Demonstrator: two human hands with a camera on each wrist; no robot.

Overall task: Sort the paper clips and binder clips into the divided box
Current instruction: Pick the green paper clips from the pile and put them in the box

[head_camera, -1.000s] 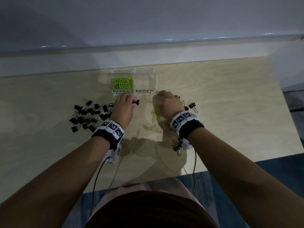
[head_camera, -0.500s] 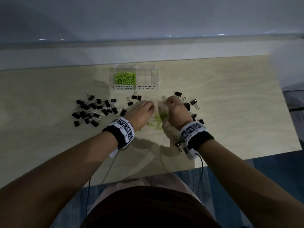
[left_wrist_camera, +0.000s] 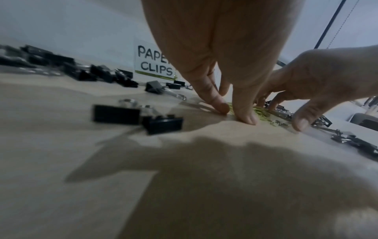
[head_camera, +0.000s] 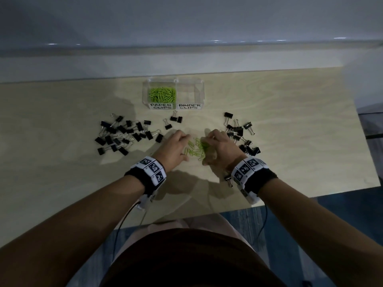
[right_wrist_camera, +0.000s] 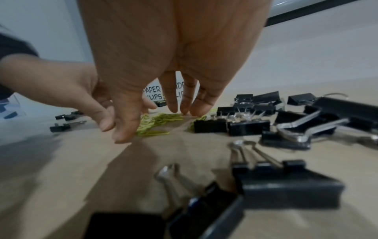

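A clear divided box (head_camera: 145,94) stands at the back of the table; green paper clips (head_camera: 162,94) fill its left cell, labelled PAPER CLIPS (left_wrist_camera: 155,64), and the BINDER CLIPS cell (head_camera: 189,92) looks bare. A loose heap of green paper clips (head_camera: 196,149) (right_wrist_camera: 159,121) lies between my hands. My left hand (head_camera: 182,141) (left_wrist_camera: 225,105) touches the table at the heap's left with straight fingers. My right hand (head_camera: 209,141) (right_wrist_camera: 163,113) stands fingertips-down on the heap's right, the thumb on the near side. Neither hand holds a clip.
Black binder clips lie in a wide pile at the left (head_camera: 124,135) (left_wrist_camera: 116,114) and another at the right (head_camera: 240,137) (right_wrist_camera: 245,124). A few sit before the box (head_camera: 176,119), and some by my right wrist (head_camera: 229,179) (right_wrist_camera: 286,182). The table's near edge (head_camera: 186,218) is close.
Both hands have drawn back from the front of the box to the loose paper clips and now stand on either side of the heap, which looks more bunched together.
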